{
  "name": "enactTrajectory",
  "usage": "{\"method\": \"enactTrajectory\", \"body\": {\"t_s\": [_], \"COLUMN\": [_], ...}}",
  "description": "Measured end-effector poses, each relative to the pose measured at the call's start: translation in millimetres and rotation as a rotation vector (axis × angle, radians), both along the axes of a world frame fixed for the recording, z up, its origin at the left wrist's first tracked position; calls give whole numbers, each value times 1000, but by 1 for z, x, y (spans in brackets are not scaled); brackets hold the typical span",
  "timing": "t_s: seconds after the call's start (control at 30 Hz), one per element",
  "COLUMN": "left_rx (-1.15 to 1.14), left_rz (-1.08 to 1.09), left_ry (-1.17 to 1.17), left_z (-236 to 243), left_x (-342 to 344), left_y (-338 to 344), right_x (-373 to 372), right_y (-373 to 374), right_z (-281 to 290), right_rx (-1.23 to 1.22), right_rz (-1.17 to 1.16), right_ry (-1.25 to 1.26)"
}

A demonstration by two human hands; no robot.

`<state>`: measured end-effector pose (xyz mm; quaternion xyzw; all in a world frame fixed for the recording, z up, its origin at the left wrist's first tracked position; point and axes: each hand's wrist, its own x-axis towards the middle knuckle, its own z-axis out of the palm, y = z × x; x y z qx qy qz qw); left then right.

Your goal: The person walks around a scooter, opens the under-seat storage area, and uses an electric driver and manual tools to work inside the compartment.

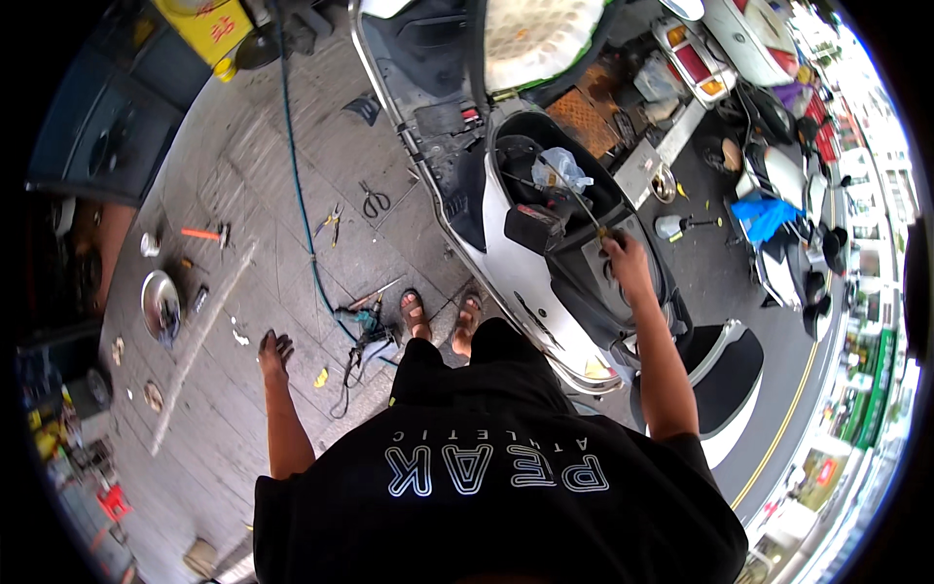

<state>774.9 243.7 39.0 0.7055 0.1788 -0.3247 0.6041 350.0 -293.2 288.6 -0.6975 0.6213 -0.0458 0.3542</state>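
My right hand (628, 263) is closed round the handle of a long screwdriver (587, 205). Its thin shaft slants away over the storage well (513, 144) of a white scooter (506, 238), which has panels off. Where the tip ends I cannot make out clearly. A crumpled clear plastic bag (564, 167) lies in the well, with dark parts around it. Just left of the well sits a dark boxy part (533, 228). My left hand (276, 352) hangs out to the left over the paving, fingers apart, holding nothing; its fingers look dark with grime.
A green power tool (368, 323) and a teal hose (297, 185) lie near my feet. Scissors (374, 200), pliers (335, 224), an orange-handled hammer (206, 234) and a metal bowl (161, 304) are on the paving. A spray bottle (671, 226) and parked scooters (778, 175) stand right.
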Motion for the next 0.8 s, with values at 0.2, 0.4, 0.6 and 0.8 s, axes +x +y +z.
{"method": "enactTrajectory", "body": {"t_s": [0.2, 0.4, 0.6, 0.8], "left_rx": [-58, -8, 104, 83], "left_rz": [-277, -618, -678, -679], "left_ry": [-48, -80, 15, -15], "left_z": [43, 93, 96, 105], "left_x": [52, 6, 2, -1], "left_y": [-154, -247, -279, -329], "right_x": [33, 65, 59, 37], "right_y": [-90, -134, -170, -184], "right_z": [-84, -118, -116, -101], "right_rx": [-61, -1, 27, 271], "right_rz": [2, -147, -71, -232], "right_ry": [-85, -54, -32, -227]}}
